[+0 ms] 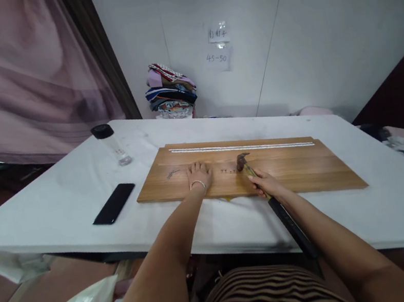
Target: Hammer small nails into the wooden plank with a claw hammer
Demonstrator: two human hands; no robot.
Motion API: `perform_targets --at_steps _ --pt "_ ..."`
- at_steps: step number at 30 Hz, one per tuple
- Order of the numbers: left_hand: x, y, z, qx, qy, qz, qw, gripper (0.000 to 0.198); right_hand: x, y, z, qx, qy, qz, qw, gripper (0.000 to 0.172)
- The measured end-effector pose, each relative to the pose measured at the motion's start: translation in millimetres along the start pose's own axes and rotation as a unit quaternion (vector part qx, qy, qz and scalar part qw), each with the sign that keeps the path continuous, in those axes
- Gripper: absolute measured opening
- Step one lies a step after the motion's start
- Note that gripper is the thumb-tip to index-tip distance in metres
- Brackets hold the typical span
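**Inspector:** As the hands lie over the table [57, 197], state the grip of each.

**Assistant:** Right hand [265, 185]: fingers wrapped tight round the hammer [286, 219], high on the handle, close below the head. Left hand [199, 175]: nothing held, palm down, fingers spread flat on the wooden board [291, 169], with a bracelet [197, 183] at the wrist.

**Inspector:** Position of the hammer?

**Assistant:** The head is on or just above the board; I cannot tell which. A short row of small nails [228, 171] lies just beside the head, at nine o'clock from it. The handle's dark end runs back toward six o'clock, past the table edge. The left hand lies beyond the nails, also at nine o'clock, near them but apart.

**Inspector:** Other items?

**Assistant:** A white strip [240, 147] runs along the board's far edge, at twelve o'clock. Off the board, a black phone [114, 203] lies flat on the table at nine o'clock from the left hand. A clear jar [112, 143] with a black lid stands upright at ten o'clock. Folded clothes [171, 93] are stacked against the wall at twelve o'clock.
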State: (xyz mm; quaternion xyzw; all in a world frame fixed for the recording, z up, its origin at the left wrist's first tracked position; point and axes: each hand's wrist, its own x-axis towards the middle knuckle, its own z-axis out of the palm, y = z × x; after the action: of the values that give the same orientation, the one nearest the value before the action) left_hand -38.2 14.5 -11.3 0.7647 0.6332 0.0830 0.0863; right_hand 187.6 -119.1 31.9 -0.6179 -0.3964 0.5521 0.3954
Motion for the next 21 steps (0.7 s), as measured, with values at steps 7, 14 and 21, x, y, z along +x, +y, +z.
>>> perform_targets --at_steps 7,14,21 --pt "1.4 -0.6 3.0 0.000 0.006 0.001 1.000 0.053 0.7 -6.4 1.2 -0.004 0.003 -0.013 1.000 0.049" --pt "1.1 -0.4 1.7 -0.002 0.001 0.001 1.000 0.055 1.1 -3.0 0.6 -0.004 -0.001 0.004 1.000 0.046" --pt "0.8 -0.9 3.3 -0.003 0.012 0.002 1.000 0.055 2.8 -7.0 0.4 -0.007 -0.002 0.000 1.000 0.044"
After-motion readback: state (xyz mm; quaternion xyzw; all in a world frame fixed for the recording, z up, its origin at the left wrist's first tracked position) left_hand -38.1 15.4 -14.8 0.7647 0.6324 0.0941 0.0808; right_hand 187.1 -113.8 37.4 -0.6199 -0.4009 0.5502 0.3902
